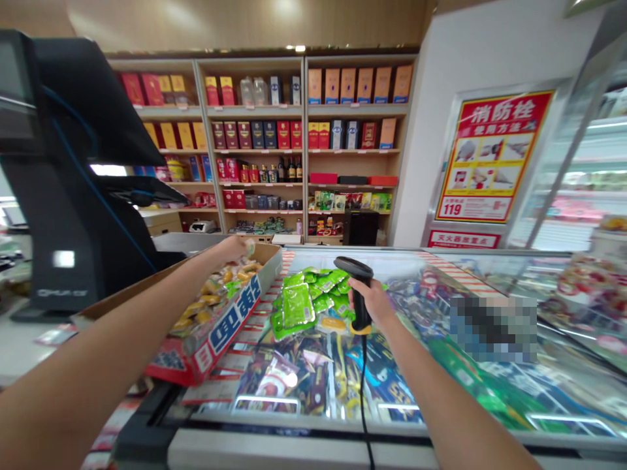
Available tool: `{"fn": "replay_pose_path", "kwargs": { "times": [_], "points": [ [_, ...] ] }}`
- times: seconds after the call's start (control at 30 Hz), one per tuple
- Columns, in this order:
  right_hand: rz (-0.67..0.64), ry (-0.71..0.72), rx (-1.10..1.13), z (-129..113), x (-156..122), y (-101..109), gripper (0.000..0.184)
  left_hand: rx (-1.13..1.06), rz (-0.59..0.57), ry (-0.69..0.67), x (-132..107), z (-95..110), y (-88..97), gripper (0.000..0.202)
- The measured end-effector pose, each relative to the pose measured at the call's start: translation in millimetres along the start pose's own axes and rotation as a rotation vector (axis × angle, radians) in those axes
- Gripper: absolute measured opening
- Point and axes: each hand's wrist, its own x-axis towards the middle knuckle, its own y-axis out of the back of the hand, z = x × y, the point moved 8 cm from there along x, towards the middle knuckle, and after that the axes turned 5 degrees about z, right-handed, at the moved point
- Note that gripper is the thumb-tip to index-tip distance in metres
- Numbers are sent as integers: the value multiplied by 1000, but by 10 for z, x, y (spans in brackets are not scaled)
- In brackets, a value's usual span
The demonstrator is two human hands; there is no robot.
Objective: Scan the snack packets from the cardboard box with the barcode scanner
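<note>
Near green packets, right fingers encircle the scanner's handle; left fingers hard to read.

Shop, by its stock and fittings. Upper middle: tall wall shelves, rows of boxed goods, many alike side by side. Left: dark till with raised screen. Lower centre: glass-topped chest, coloured packets showing through; corded scanner above. Right edge: lit display case, stocked.
</note>
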Motion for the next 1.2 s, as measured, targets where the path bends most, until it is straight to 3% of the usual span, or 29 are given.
{"fn": "replay_pose_path", "kwargs": {
  "times": [0.07,0.17,0.23,0.33,0.43,0.53,0.63,0.77,1.2],
  "points": [
    [-3,2,-3,4,-1,-10,30,-374,-67,92,-218,203,43,8],
    [-14,11,-13,9,-4,-31,30,-862,-187,-14,-722,619,-53,12],
    [-23,12,-26,10,-8,-45,29,-1036,-207,-79,-1021,733,-257,19],
    [-51,-4,-29,11,-27,-74,29,-1223,-180,-52,-1175,621,-789,24],
    [-152,-19,-36,5,-64,-146,28,-1351,-95,47,-1000,336,-1331,26],
    [-342,-33,-84,19,-133,-273,28,-1427,-20,51,-765,71,-1626,31],
    [-506,-17,-151,40,-215,-373,28,-1445,-8,-12,-644,-128,-1701,40],
    [-582,60,-224,42,-284,-431,29,-1428,-37,-69,-636,-245,-1687,46],
    [-510,-28,-245,134,-317,-431,35,-1393,-81,-82,-739,-124,-1750,48]
  ]
}}
